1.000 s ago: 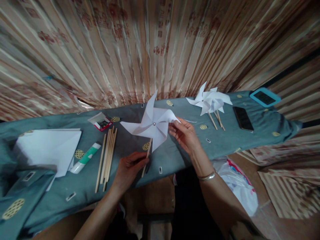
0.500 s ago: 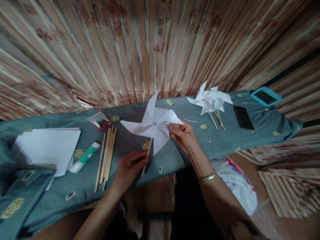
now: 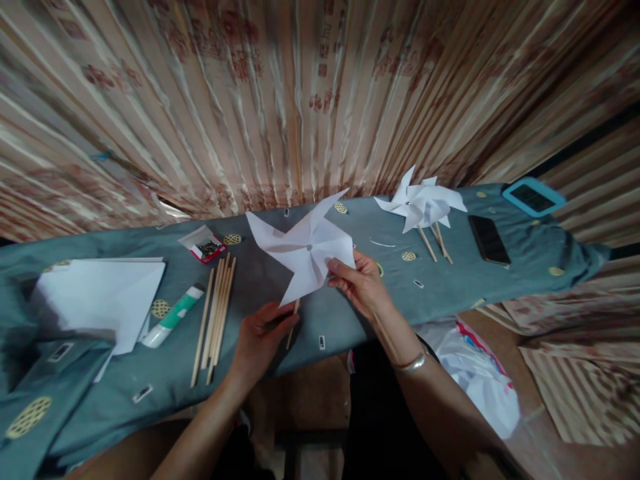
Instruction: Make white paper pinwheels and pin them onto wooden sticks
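Observation:
A white paper pinwheel (image 3: 306, 241) with a pin at its centre is held up over the cloth-covered table. My left hand (image 3: 263, 337) pinches its thin wooden stick (image 3: 293, 325) below the blades; the upper part of the stick is hidden behind the paper. On the other side, my right hand (image 3: 361, 283) grips one blade of the paper between thumb and fingers. To the left of my left hand lie several loose wooden sticks (image 3: 215, 320). Behind them sits an open small box (image 3: 206, 248) holding dark pins.
White paper sheets (image 3: 100, 293) and a green-white glue stick (image 3: 173, 317) lie at the left. Finished pinwheels (image 3: 425, 203), a phone (image 3: 489, 239) and a blue-framed device (image 3: 534, 197) are at the right. A plastic bag (image 3: 475, 373) is on the floor; a curtain (image 3: 280, 100) hangs behind.
The pinwheel's blades have turned clockwise on the stick, and my right hand has moved slightly down and left with the blade. My left hand stays on the stick.

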Motion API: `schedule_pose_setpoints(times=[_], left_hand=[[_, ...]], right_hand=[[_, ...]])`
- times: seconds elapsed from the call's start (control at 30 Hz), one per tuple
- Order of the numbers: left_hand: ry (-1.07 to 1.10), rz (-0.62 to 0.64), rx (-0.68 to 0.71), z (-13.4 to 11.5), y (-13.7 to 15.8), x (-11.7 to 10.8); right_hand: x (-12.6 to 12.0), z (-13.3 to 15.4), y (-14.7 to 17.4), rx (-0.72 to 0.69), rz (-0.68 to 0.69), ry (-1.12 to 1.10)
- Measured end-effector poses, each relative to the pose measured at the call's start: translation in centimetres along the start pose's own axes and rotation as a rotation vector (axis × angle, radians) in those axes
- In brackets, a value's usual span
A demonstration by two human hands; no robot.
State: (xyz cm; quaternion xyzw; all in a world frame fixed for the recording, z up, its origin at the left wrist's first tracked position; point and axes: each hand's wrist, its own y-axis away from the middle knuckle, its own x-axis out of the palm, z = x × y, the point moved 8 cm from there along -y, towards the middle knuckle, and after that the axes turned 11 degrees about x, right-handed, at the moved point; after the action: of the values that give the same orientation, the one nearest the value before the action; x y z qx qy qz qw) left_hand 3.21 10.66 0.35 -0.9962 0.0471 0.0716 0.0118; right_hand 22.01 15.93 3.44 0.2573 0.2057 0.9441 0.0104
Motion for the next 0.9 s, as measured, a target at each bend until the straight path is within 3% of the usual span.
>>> schedule_pose_setpoints(times=[0.47, 0.9], left_hand=[[0.0, -0.026, 0.038, -0.3, -0.1, -0.1], [0.01, -0.07, 0.026, 0.0, -0.1, -0.6]], right_hand=[[1.5, -2.3, 0.0, 0.093, 0.038, 0.035], [1.0, -2.7, -0.3, 0.042, 0.082, 0.132]])
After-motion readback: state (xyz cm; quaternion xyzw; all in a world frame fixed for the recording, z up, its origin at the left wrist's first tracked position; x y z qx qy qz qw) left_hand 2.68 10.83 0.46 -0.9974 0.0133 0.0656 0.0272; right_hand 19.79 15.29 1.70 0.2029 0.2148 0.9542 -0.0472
